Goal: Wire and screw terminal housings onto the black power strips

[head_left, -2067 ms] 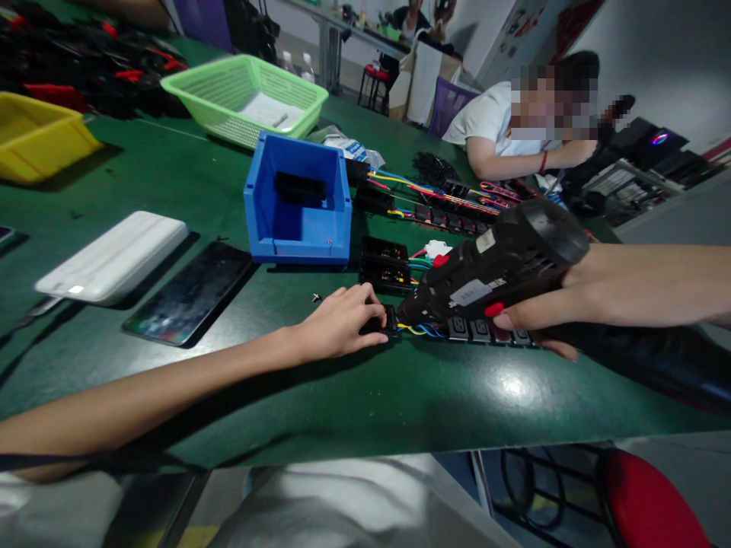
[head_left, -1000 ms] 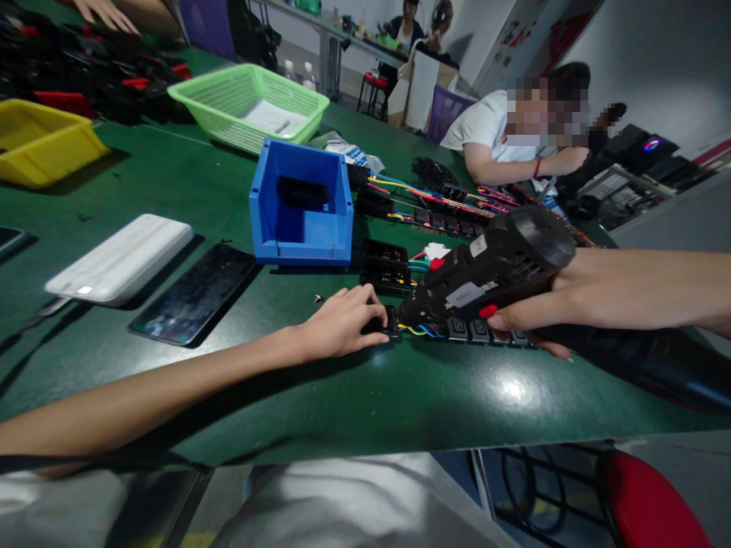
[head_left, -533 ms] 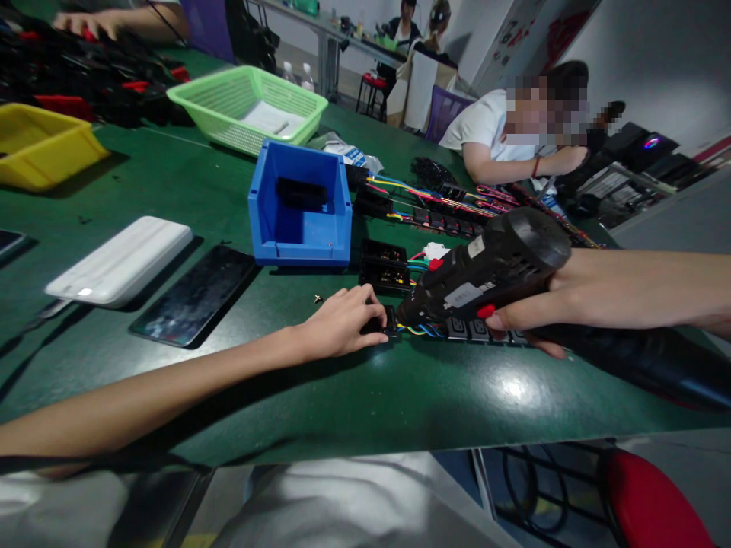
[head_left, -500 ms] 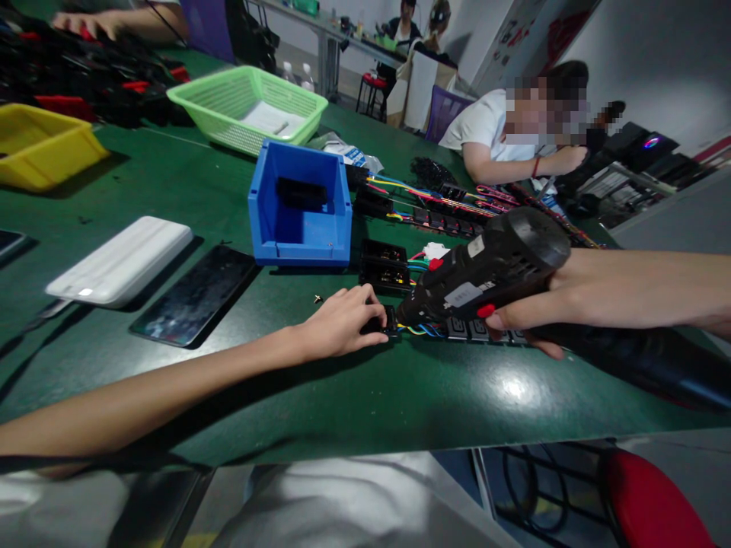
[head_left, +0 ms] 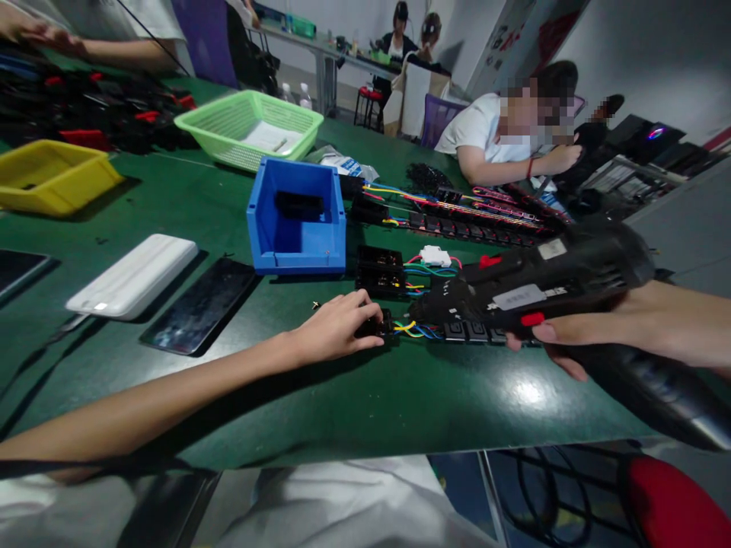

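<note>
My left hand (head_left: 346,323) is closed, its fingers and thumb around a small black plastic housing (head_left: 388,323) at the near end of a wired socket strip (head_left: 465,332). Yellow, green and blue wires run from that housing into the strip. In my right hand (head_left: 605,323) is a black power drill (head_left: 514,281) with red buttons, its nose pointing left towards the housing. The drill's nose sits over the wires, a little right of the housing, and covers part of the strip. Just beyond lie two black open housings (head_left: 380,280) with wires and a white connector (head_left: 435,256).
A blue bin (head_left: 297,260) stands beyond my left hand, with small screws (head_left: 316,304) near it. Further left are a phone (head_left: 199,304), a white power bank (head_left: 134,274), a yellow bin (head_left: 62,190) and a green basket (head_left: 245,114). A co-worker (head_left: 485,144) sits across the table.
The drill has moved right and back, away from the housing, showing more wires. My left hand stays on the housing. The view has shifted slightly.
</note>
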`<state>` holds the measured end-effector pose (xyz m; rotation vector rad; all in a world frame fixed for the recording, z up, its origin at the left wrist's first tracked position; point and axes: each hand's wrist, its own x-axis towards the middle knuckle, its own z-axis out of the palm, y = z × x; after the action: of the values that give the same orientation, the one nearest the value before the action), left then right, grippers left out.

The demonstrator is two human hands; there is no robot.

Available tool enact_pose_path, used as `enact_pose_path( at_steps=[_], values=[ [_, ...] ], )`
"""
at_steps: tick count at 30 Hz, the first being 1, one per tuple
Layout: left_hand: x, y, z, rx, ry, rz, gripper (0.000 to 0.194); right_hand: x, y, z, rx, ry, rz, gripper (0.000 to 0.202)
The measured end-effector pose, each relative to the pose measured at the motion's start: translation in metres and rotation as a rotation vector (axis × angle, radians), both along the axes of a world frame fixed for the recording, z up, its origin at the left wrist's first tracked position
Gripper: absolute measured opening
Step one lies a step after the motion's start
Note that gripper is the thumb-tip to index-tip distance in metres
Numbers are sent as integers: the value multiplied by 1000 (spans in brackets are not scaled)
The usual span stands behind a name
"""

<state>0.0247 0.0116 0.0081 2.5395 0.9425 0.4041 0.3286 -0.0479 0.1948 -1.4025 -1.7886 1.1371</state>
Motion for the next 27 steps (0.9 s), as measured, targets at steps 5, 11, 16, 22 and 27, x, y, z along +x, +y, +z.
enact_pose_path(
  at_steps=[5, 11, 16, 22, 27],
  values=[
    [-4, -8, -2, -5, -63, 37, 47, 13, -30, -46, -139, 194, -104, 30],
    [-55, -15, -6, 258, -107, 243, 19, 18, -37, -113, -411, 460, -6, 35],
    [-119, -13, -12, 414, 228, 804, 44, 6, -35, -162, -458, 683, -2, 30],
    [-141, -2, -23, 190, 424, 951, 61, -1, -28, -184, -513, 828, 16, 29],
    [-146, 12, -21, 104, 419, 980, 66, 3, -29, -192, -566, 802, 64, 36]
  ],
)
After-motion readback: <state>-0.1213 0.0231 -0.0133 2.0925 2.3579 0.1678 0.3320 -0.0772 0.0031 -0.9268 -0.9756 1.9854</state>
